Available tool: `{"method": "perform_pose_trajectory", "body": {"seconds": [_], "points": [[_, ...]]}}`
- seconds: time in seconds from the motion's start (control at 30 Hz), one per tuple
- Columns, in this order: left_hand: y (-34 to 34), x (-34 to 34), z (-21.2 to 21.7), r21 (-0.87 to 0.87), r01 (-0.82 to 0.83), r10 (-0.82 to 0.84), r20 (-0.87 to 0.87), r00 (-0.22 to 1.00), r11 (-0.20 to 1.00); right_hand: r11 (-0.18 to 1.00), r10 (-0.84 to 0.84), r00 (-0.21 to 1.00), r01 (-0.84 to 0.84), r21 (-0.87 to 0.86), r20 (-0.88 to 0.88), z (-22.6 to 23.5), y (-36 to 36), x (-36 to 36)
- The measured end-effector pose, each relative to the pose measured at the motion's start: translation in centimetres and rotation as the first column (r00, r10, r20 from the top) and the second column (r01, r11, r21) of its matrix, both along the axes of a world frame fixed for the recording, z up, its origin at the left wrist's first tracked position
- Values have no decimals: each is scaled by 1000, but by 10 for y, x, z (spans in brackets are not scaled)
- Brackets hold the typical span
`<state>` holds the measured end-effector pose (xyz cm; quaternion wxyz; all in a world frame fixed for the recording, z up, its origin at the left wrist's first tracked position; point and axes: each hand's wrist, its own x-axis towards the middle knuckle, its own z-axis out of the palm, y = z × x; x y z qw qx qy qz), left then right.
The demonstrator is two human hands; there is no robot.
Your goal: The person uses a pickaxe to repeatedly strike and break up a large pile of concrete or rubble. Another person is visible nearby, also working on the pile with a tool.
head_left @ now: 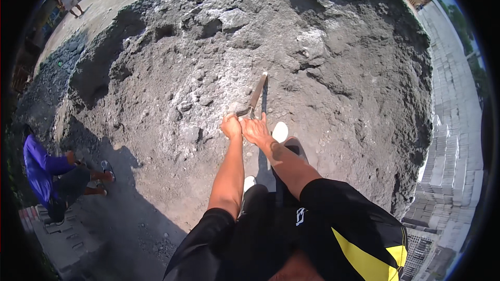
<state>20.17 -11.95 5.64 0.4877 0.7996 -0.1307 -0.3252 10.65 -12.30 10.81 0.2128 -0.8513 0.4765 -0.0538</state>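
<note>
Head view shows my left hand and right hand with fingers wrapped tight around the shovel handle, blade sunk in the grey sand pile; I judge levering up comes next.

Surroundings of a grey sand and gravel heap

A large mound of grey sand and gravel spreads ahead of and around the grip; well off to the left of it, a person in a purple top bends low at the mound's foot; far beyond, at upper left, another person stands on pale ground; to the right, stacked grey paving blocks run in long rows.
</note>
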Motion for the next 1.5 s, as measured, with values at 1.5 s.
{"method": "perform_pose_trajectory", "body": {"seconds": [1.5], "points": [[129,153,-31,276,-339,358,-19,934,899,-157,-969,164,180,971,-187,-289,-112,64]]}}
